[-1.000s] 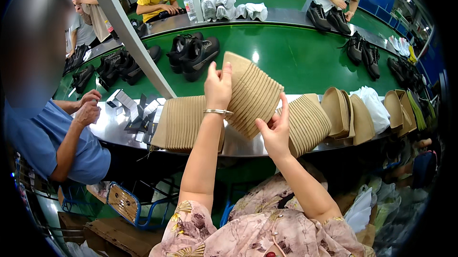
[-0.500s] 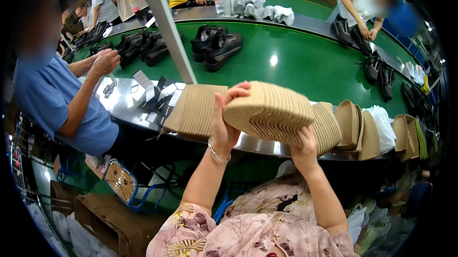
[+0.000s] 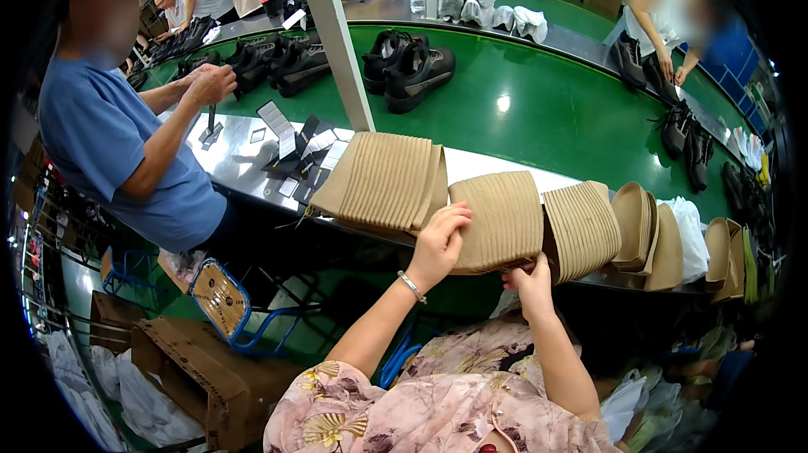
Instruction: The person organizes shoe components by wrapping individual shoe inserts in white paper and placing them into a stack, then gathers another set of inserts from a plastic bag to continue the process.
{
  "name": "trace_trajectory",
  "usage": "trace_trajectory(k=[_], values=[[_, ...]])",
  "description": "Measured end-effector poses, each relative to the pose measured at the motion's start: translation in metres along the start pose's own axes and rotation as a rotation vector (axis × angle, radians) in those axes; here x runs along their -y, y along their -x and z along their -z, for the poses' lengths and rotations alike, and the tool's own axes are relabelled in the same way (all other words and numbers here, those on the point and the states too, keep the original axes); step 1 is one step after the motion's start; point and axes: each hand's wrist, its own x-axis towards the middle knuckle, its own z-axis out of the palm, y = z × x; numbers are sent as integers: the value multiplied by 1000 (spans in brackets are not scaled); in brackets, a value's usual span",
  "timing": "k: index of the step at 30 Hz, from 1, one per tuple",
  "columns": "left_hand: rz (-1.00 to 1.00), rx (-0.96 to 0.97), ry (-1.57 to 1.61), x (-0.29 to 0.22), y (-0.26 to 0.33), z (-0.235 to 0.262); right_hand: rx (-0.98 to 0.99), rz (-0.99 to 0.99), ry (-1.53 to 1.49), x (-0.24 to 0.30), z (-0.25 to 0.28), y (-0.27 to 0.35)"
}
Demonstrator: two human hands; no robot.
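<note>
The stack of tan cardboard insole boards [image 3: 501, 222], resting at the near edge of the steel bench [image 3: 231, 158], is clasped by the left hand [image 3: 439, 243] at its left end and the right hand [image 3: 532, 278] underneath; judged light, stiff, prone to fanning apart, so grip both ends

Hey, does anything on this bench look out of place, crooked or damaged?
Nothing stands out. Both hands, left and right, grip a tidy stack of tan ribbed insole pieces at the steel bench edge. Neighbouring tan stacks lean the same way, and the black shoes sit upright on the green belt.
</note>
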Motion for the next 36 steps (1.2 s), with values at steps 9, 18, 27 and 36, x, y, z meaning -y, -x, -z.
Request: trace_trajectory(k=[9,18,27,36], values=[[-208,-221,-416,-35,-1,41,-273,690,629,89,-3,80],[654,-251,-749,45,-25,170,232,-115,61,108,-161,-27],[358,-373,-728,19,-12,167,16,-153,-439,70,-185,-50],[-275,-341,-554,-49,-47,152,332,-495,-298,53,-219,-38]])
